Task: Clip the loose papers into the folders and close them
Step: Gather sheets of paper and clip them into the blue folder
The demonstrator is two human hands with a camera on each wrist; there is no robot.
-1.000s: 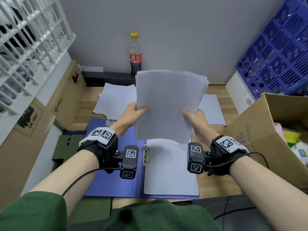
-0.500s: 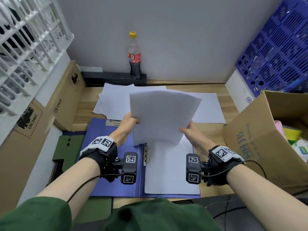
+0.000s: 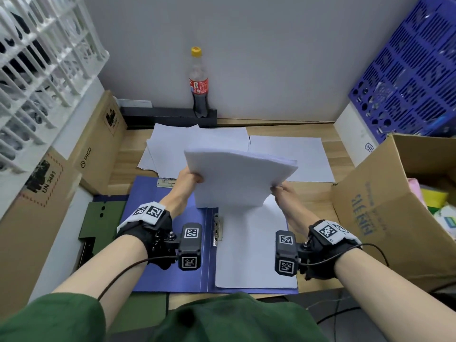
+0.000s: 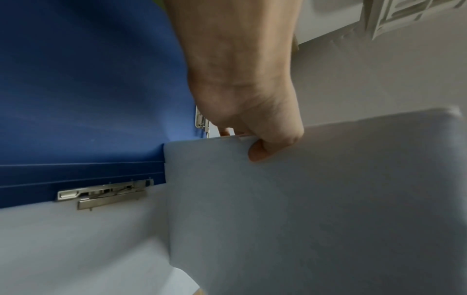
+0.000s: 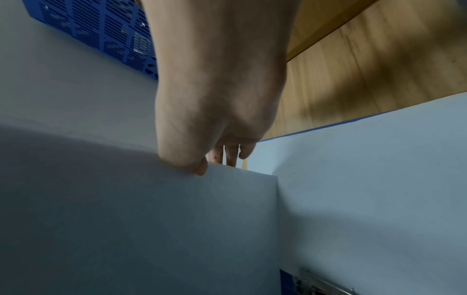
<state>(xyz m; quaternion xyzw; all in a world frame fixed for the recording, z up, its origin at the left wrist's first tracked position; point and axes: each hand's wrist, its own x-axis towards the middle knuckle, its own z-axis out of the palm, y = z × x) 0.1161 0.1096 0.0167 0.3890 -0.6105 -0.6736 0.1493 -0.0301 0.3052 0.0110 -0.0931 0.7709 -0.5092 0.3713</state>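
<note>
Both hands hold one stack of white papers [image 3: 237, 178] above an open blue folder [image 3: 170, 243] that lies flat on the wooden desk [image 3: 318, 201]. The left hand [image 3: 188, 180] grips the stack's left edge — thumb on the near face, fingers curled behind, as the left wrist view shows. The right hand [image 3: 283, 193] pinches the stack's right edge near its lower corner, thumb on the near face and fingers behind it. The stack is tilted, its top edge leaning away toward the wall and its lower edge low over the folder; whether it touches the sheets below cannot be told.

Inside the folder, a sheet of paper [image 3: 254, 255] lies on the right half, beside the metal clip [image 3: 218, 230] at the spine. The left half of the folder is bare blue. A second metal clip [image 3: 166, 181] sits at the top edge of that left half, just beside the left hand.

Further back on the desk, more loose sheets [image 3: 288, 156] lie spread out — some overlapping at the left, one flat sheet at the right. A cola bottle [image 3: 198, 82] with a yellow cap stands upright against the wall. Cardboard boxes [image 3: 394, 208] flank the desk on both sides, with a white crate [image 3: 37, 58] at upper left and a blue crate [image 3: 409, 77] at upper right.
</note>
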